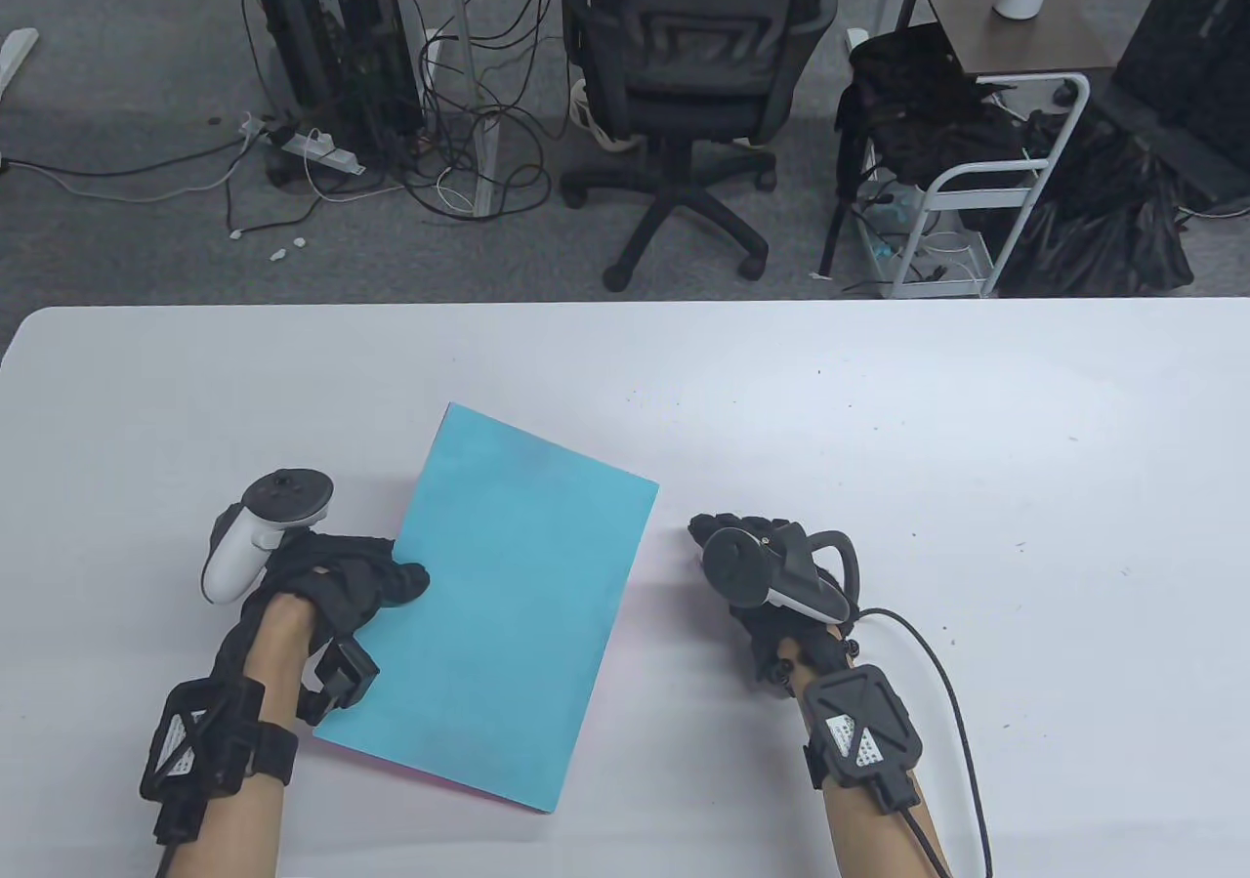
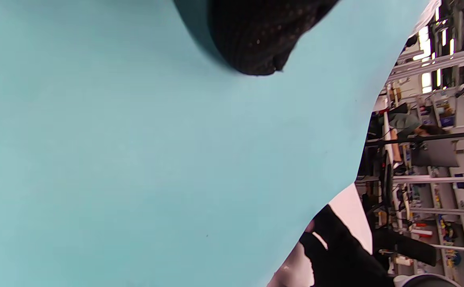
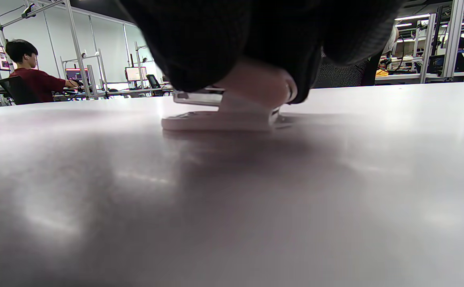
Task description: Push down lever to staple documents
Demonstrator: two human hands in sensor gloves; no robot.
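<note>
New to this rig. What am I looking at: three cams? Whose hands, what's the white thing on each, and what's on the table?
Three cameras, one moment. No robot: a person in black sensor gloves. The white controller-like thing on each hand is a tracker strapped to its back, not held.

Table view looks down from above: left hand grips the left edge of the blue paper, thumb on top; a pink sheet edge shows beneath. Right hand rests on the table beside the paper.

Left wrist view is mostly blue paper and that thumb.

Right wrist view, low over the table, shows the right hand covering a white stapler that stands on the table, clear of the paper.
</note>
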